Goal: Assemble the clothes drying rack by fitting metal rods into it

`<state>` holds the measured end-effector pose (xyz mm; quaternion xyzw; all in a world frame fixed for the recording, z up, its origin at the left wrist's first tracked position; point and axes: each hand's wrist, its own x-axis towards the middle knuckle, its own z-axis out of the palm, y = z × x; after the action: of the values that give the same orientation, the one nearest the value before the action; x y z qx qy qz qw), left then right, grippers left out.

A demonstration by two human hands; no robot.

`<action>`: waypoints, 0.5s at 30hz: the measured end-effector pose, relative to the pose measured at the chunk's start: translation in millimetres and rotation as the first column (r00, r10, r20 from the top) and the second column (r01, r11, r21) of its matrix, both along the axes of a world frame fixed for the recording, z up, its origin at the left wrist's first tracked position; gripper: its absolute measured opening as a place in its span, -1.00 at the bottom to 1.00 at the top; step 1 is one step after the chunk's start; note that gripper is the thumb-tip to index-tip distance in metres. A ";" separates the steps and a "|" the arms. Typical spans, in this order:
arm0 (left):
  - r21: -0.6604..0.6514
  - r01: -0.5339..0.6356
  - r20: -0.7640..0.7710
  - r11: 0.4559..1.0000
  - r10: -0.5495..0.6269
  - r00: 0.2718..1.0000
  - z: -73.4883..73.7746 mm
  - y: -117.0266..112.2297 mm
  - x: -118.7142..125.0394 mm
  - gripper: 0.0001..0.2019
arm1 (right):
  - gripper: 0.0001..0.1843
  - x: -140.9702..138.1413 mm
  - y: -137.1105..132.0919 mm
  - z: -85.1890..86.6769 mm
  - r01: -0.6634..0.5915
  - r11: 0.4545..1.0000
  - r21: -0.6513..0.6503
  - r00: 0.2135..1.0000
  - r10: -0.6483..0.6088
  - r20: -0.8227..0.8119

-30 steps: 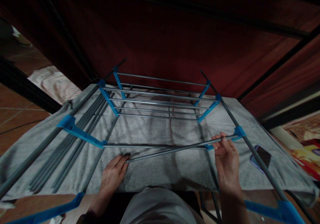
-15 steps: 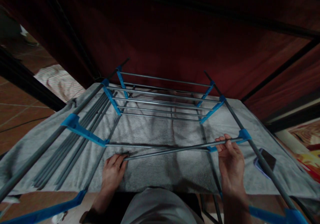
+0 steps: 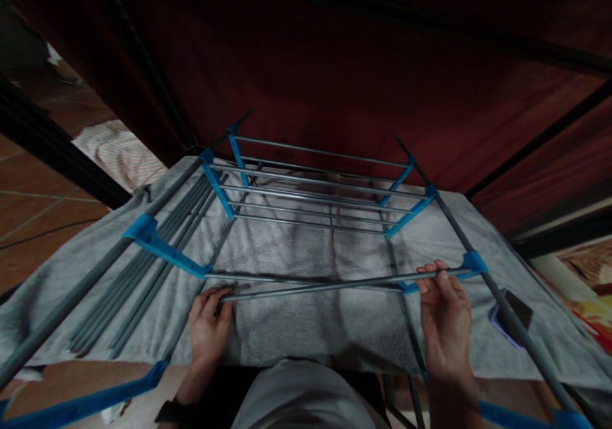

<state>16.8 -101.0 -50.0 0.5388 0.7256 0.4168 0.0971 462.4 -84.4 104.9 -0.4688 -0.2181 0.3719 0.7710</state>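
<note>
A thin grey metal rod [image 3: 325,287] slants across a rack of grey tubes and blue plastic brackets. My left hand [image 3: 209,324] is closed round the rod's left end, its fingertips curled over it. Close to the right blue bracket [image 3: 475,262], my right hand [image 3: 444,311] pinches the same rod between thumb and fingers. The rod's right end meets that bracket; how deep it sits is hidden. Its left end is apart from the left blue bracket [image 3: 165,250]. Another crossbar [image 3: 268,279] runs lower down between the two brackets.
Several loose grey rods [image 3: 143,289] lie on the grey blanket [image 3: 306,333] at the left. Further back, several crossbars [image 3: 325,183] span the rack. A phone [image 3: 514,314] lies beyond the right upright. A dark red panel [image 3: 310,65] stands behind.
My left hand has shifted slightly left and up with the rod's left end, so the rod slants less. My right hand keeps its grip near the bracket. The view has shifted slightly.
</note>
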 end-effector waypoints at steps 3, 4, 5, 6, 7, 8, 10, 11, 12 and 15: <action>0.032 -0.077 0.151 0.997 0.071 0.986 3.3 1.2 0.0 -0.70 | -0.68 0.0 1.5 -0.2 0.009 1.000 -0.002 1.000 -0.009 0.001; 0.035 -0.082 0.185 0.996 0.074 0.980 4.8 1.4 0.2 -0.70 | -0.69 0.1 1.9 -0.3 0.010 1.000 0.000 1.000 -0.010 0.004; 0.037 -0.078 0.216 0.996 0.068 0.974 6.4 1.6 0.3 -0.70 | -0.69 0.3 2.3 -0.4 0.011 1.000 0.002 1.000 -0.011 0.008; 0.039 -0.073 0.246 0.997 0.062 0.967 8.0 1.9 0.3 -0.71 | -0.70 0.5 2.5 -0.5 0.014 1.000 0.004 1.000 -0.014 0.011; 0.044 -0.074 0.275 0.996 0.059 0.960 9.3 2.4 0.2 -0.72 | -0.70 0.7 2.5 -0.5 0.015 1.000 0.004 1.000 -0.015 0.013; 0.055 -0.084 0.303 0.995 0.064 0.951 10.5 3.0 -0.1 -0.72 | -0.70 0.9 2.4 -0.5 0.015 1.000 0.006 1.000 -0.015 0.015; 0.087 -0.138 0.369 0.987 0.097 0.924 13.1 5.0 -0.7 -0.72 | -0.70 1.0 1.9 -0.4 0.017 1.000 0.008 1.000 -0.017 0.020; 0.094 -0.173 0.421 0.980 0.118 0.900 15.0 6.3 -0.7 -0.72 | -0.71 1.0 1.7 -0.4 0.018 1.000 0.008 1.000 -0.019 0.024; 0.092 -0.204 0.484 0.975 0.135 0.865 17.7 7.7 -0.3 -0.70 | -0.71 0.9 1.5 -0.4 0.019 1.000 0.006 0.999 -0.019 0.028; 0.052 -0.261 0.726 0.964 0.143 0.673 32.1 12.3 3.2 -0.67 | -0.71 0.4 2.0 -0.4 0.020 1.000 0.003 0.999 -0.020 0.032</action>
<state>20.0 -88.6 -18.0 0.2558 0.6516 0.6554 0.2835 462.8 -82.4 104.4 -0.4758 -0.2262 0.3565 0.7716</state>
